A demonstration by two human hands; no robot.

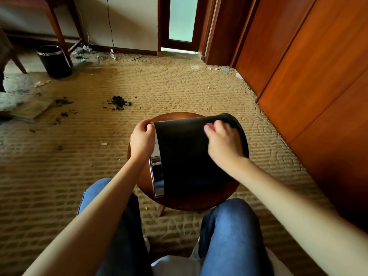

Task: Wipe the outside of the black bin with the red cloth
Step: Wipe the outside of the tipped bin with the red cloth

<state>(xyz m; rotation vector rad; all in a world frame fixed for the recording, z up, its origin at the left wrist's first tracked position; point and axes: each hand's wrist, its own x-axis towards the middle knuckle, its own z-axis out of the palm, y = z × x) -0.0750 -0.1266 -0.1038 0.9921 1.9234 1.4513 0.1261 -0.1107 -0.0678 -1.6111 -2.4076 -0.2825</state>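
The black bin (187, 156) lies on its side on a round wooden stool (179, 202), its chrome rim (157, 176) facing left. My left hand (141, 139) grips that rim at its far end. My right hand (224, 141) presses on the bin's upper side near its base. A small bit of the red cloth (210, 126) shows under the fingers, blurred; the rest of it is hidden by the hand.
A second black bin (53, 61) stands at the far left by a wooden desk leg. Dark debris (119, 102) and scraps lie on the tan carpet. Wooden wardrobe doors (310, 76) run along the right. My knees in jeans (229, 232) flank the stool.
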